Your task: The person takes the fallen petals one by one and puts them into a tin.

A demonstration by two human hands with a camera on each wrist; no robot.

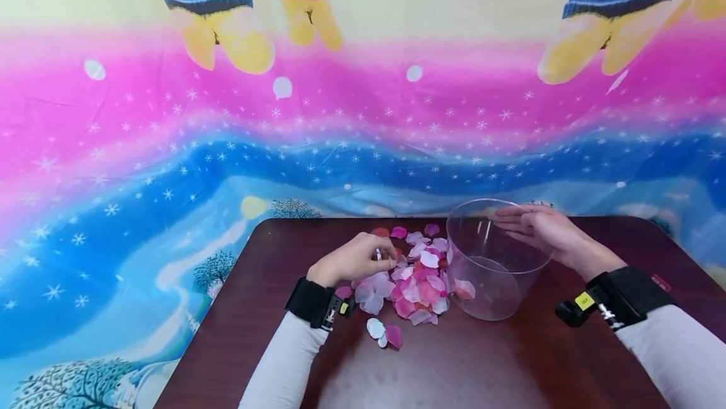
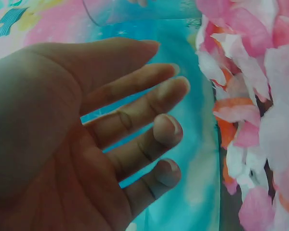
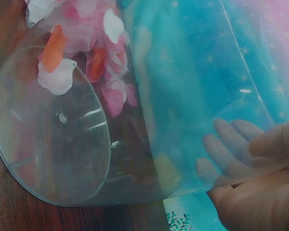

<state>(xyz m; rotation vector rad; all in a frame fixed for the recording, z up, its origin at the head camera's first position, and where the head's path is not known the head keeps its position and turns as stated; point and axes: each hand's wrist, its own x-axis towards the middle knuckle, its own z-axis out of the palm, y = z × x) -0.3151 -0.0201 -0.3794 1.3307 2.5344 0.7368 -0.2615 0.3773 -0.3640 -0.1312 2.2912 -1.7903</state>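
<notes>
On the dark wooden desk (image 1: 488, 365), our left hand (image 1: 354, 261) rests with relaxed fingers on a pile of pink and white fabric petals (image 1: 416, 280). Just right of them, our right hand (image 1: 544, 229) lies flat, fingers straight, against the tilted clear plastic round tub (image 1: 490, 261).

The left hand (image 1: 357, 259) covers some petals (image 1: 416, 276) under its fingers. Right hand fingers (image 3: 226, 144) look blurry behind the clear tub (image 1: 496, 258).
</notes>
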